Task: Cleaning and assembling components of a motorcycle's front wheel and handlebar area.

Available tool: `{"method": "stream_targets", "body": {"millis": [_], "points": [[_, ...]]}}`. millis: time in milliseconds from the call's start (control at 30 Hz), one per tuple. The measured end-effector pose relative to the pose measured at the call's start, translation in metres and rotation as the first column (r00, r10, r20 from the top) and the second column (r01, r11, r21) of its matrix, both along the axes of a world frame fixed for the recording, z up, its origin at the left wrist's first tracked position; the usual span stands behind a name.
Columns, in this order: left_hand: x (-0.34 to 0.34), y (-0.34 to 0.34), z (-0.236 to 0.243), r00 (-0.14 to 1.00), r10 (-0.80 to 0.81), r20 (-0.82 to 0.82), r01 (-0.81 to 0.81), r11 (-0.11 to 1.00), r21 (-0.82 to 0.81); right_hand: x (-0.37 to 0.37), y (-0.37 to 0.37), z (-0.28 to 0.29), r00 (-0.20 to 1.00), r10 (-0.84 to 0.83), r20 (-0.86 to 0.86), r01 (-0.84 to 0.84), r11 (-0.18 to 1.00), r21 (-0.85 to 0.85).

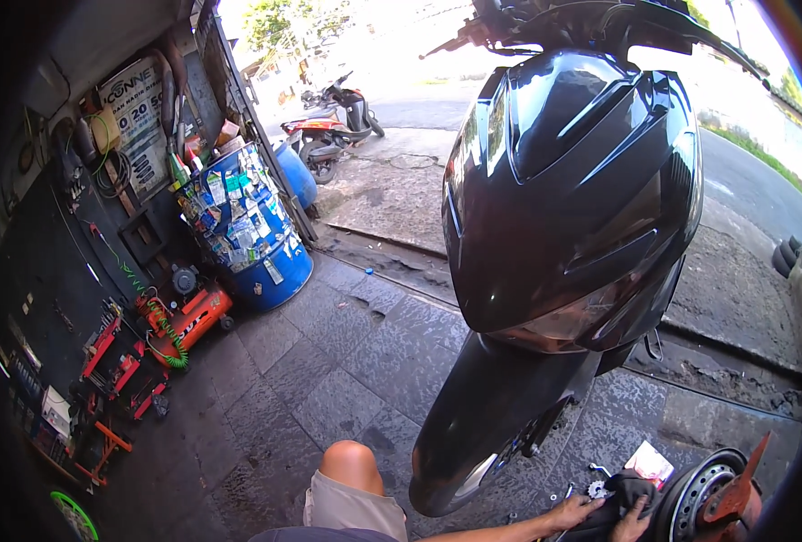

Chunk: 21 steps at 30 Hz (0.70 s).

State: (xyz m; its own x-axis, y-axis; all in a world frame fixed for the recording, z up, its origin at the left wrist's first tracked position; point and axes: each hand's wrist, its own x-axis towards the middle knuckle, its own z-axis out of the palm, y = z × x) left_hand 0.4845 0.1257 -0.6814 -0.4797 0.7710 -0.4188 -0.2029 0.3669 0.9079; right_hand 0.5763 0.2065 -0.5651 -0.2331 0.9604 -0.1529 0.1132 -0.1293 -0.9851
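Dark cloth (619,504) lies bunched between my hands, left hand (574,513) and right hand (634,524) both grasping it, wheel (703,497) just right.

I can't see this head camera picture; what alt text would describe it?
Seen from above, a person's left hand and right hand rest on a dark cloth beside a detached wheel on the stone floor, in front of a black scooter. A blue drum and an orange compressor stand at left.
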Motion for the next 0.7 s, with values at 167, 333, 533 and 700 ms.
{"method": "stream_targets", "body": {"millis": [167, 333, 533, 700], "points": [[-0.029, -0.008, 0.013, 0.857, 0.356, -0.373, -0.425, 0.897, -0.119, 0.027, 0.025, 0.009, 0.893, 0.413, 0.179, -0.384, 0.907, -0.175], [-0.034, 0.007, 0.033, 0.799, 0.478, -0.366, -0.514, 0.858, -0.002, -0.002, -0.039, 0.023, 0.347, 0.613, 0.709, -0.828, 0.556, -0.075], [-0.043, -0.01, -0.025, 0.782, 0.594, -0.188, -0.612, 0.677, -0.409, 0.02, -0.017, 0.0, 0.432, 0.414, 0.801, -0.797, 0.592, 0.124], [-0.029, -0.054, -0.14, 0.748, 0.609, -0.265, -0.638, 0.547, -0.542, 0.021, 0.013, 0.028, 0.843, 0.15, 0.517, -0.309, 0.921, 0.237]]}}
